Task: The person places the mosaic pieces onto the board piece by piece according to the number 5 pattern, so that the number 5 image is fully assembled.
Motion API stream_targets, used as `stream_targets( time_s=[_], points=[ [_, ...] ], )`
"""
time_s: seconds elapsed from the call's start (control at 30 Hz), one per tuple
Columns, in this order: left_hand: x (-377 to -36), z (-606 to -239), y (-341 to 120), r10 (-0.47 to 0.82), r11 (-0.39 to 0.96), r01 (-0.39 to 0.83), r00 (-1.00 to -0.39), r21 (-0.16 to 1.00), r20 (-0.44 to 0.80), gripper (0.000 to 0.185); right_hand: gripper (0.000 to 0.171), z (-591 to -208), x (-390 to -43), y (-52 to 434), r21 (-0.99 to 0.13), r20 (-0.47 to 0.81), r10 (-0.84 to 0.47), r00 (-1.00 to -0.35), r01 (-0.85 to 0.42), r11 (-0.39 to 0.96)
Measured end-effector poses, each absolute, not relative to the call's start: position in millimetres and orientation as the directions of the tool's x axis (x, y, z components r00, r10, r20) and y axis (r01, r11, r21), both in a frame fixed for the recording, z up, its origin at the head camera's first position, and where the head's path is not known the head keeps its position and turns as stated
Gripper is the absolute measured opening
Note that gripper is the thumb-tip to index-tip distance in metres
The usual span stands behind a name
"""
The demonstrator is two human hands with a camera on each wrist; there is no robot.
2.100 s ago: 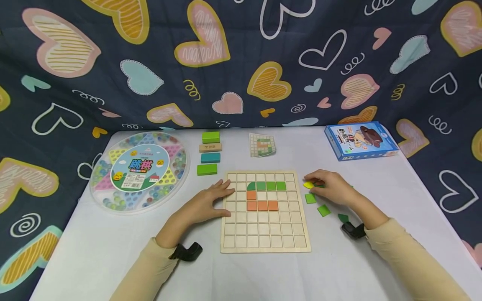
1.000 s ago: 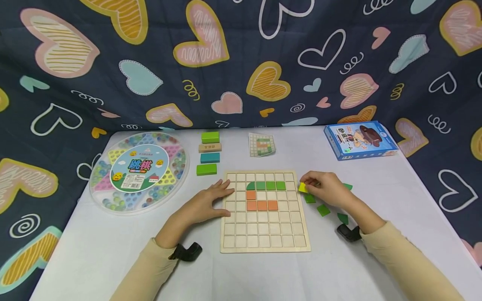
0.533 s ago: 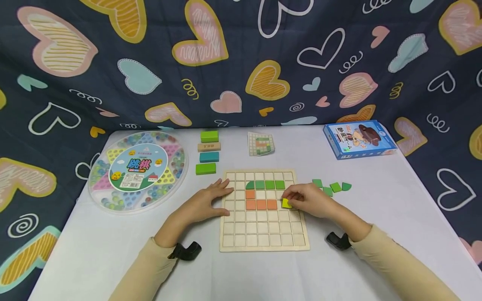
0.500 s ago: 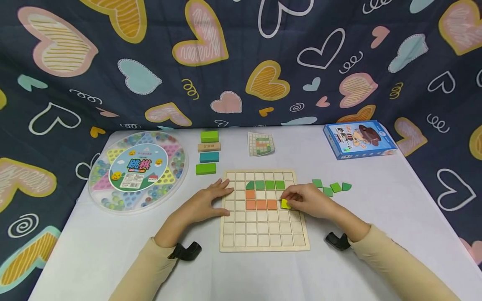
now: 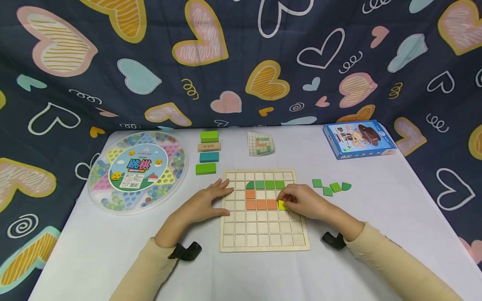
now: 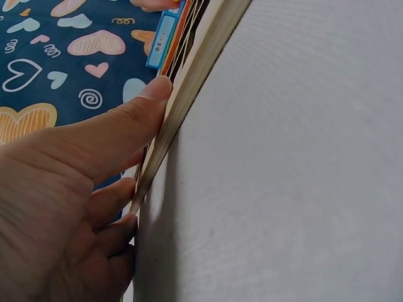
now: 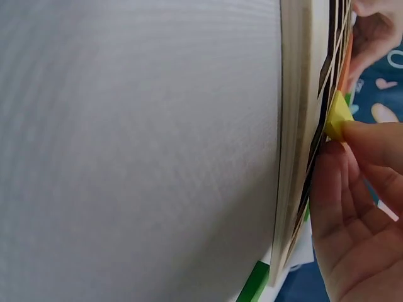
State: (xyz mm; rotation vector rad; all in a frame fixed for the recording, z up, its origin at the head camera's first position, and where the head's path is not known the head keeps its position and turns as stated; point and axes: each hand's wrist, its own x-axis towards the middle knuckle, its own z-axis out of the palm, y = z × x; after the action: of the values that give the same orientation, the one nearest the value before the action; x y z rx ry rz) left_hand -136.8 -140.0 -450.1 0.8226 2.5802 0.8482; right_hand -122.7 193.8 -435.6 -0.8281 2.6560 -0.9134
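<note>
1. two hands work at a wooden grid board (image 5: 263, 234) on the white worktop (image 5: 339, 271).
2. right hand (image 5: 303, 200) pinches a yellow tile (image 5: 281, 205) with curled fingers, setting it on the board just right of three orange tiles (image 5: 261, 204).
3. left hand (image 5: 205, 202) lies open, straight fingers pressing the board's left edge.
4. four loose green tiles (image 5: 330, 187) lie right of the board, well apart from either hand.

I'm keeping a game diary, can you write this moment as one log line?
right hand: pinches yellow tile at grid board, beside orange tiles | left hand: rests flat on board's left edge | spare green tiles: on table
</note>
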Motion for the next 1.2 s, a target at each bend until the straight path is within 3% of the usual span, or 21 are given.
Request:
stream_targets(
  time_s=[0.47, 0.67, 0.83, 1.2],
  points=[
    [-139.7, -448.2, -138.4, 0.609, 0.659, 0.43, -0.787, 0.617, -0.102, 0.072, 0.023, -427.5, -122.4, 208.8, -0.653, -0.037, -0.525, -0.85, -0.377, 0.657],
    [-136.0, -448.7, -139.4, 0.605, 0.658, 0.427, -0.79, 0.62, -0.098, 0.071, 0.028, -419.9, -125.3, 244.0, -0.65, 0.001, -0.414, -0.91, -0.315, 0.692],
    [-131.9, -451.8, -141.7, 0.602, 0.656, 0.418, -0.792, 0.629, -0.102, 0.071, 0.032, -425.6, -134.9, 274.6, -0.643, -0.041, -0.332, -0.942, -0.23, 0.731],
    [-134.7, -452.9, -140.2, 0.598, 0.653, 0.426, -0.797, 0.626, -0.083, 0.071, 0.033, -436.4, -150.4, 293.6, -0.577, -0.096, -0.332, -0.938, -0.22, 0.787]
  ],
)
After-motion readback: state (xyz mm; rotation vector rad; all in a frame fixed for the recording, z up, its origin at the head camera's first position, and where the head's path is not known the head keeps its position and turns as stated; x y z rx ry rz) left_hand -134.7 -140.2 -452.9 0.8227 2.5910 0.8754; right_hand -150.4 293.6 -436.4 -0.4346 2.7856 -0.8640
